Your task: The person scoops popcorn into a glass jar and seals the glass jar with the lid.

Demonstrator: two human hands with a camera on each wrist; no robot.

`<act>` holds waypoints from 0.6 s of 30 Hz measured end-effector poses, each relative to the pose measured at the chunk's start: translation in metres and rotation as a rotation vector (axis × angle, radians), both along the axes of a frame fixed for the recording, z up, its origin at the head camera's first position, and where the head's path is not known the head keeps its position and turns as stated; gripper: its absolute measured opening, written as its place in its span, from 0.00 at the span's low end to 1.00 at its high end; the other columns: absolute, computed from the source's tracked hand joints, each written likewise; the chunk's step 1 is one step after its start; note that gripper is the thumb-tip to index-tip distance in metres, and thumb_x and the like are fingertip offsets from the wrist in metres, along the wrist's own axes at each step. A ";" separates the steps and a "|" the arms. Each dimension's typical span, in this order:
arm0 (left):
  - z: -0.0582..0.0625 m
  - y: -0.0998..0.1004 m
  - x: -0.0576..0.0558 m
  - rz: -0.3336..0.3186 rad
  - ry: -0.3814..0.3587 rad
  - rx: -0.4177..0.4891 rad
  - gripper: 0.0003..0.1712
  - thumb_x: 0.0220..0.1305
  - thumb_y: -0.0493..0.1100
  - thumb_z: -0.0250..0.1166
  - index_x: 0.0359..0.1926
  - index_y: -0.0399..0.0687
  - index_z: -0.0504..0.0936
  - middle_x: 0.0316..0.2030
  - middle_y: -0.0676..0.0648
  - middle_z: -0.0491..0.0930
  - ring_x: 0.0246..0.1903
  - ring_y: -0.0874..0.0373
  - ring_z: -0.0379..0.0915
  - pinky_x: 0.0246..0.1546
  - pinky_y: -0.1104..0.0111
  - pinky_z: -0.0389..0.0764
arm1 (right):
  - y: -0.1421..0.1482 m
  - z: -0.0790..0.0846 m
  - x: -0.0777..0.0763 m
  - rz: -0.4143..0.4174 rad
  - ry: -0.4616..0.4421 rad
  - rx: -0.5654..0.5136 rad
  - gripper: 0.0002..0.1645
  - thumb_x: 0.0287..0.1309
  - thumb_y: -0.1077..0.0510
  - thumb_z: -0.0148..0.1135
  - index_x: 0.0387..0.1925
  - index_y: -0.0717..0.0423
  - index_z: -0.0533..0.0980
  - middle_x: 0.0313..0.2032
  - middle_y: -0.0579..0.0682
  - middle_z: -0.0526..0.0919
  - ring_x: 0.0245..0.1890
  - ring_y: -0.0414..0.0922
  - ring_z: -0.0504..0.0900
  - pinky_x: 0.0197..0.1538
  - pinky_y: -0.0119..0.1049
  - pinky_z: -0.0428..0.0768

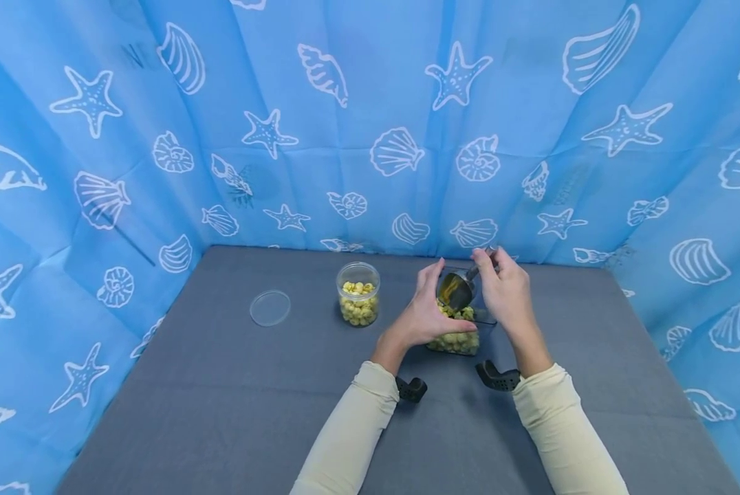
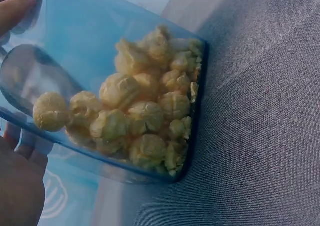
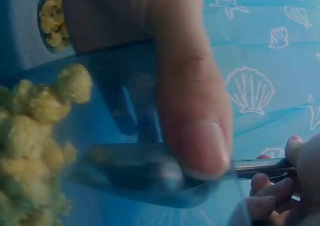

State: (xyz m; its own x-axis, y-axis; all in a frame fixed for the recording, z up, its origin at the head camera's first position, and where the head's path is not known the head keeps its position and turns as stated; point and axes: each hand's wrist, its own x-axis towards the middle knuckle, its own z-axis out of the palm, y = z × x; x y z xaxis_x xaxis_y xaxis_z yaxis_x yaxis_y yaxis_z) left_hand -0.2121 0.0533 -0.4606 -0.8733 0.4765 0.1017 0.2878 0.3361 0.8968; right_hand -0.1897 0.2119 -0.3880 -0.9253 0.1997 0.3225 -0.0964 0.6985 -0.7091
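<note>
My left hand grips a clear, square-sided container around its left and near sides, the thumb across the front. Yellowish popcorn fills its lower part. My right hand holds the handle of a metal scoop from above. The scoop's bowl slants down inside the container, just over the popcorn, and shows through the wall in both wrist views. Whether any popcorn lies in the bowl, I cannot tell.
A round clear jar of similar popcorn stands left of the container. Farther left, a round transparent lid lies flat on the grey tablecloth. A blue curtain with shell and starfish prints hangs behind and at both sides.
</note>
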 end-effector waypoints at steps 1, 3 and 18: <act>0.000 0.000 -0.001 -0.002 -0.004 -0.003 0.73 0.53 0.54 0.80 0.81 0.74 0.33 0.81 0.50 0.39 0.79 0.47 0.48 0.72 0.43 0.66 | 0.000 -0.002 0.000 0.005 -0.007 -0.002 0.31 0.77 0.35 0.43 0.49 0.55 0.80 0.32 0.55 0.78 0.25 0.46 0.69 0.30 0.39 0.68; 0.000 0.000 -0.001 -0.005 -0.012 -0.007 0.72 0.53 0.54 0.80 0.81 0.73 0.33 0.82 0.52 0.38 0.80 0.47 0.47 0.72 0.43 0.65 | -0.001 -0.006 0.001 0.020 -0.019 -0.001 0.31 0.78 0.35 0.42 0.50 0.55 0.79 0.33 0.56 0.78 0.27 0.48 0.70 0.32 0.40 0.68; -0.003 -0.001 -0.002 -0.025 -0.005 0.027 0.71 0.54 0.53 0.80 0.82 0.68 0.34 0.82 0.52 0.37 0.81 0.48 0.43 0.75 0.44 0.61 | 0.002 -0.020 0.004 0.165 -0.029 0.152 0.25 0.80 0.42 0.42 0.40 0.58 0.72 0.25 0.52 0.68 0.23 0.46 0.65 0.31 0.38 0.65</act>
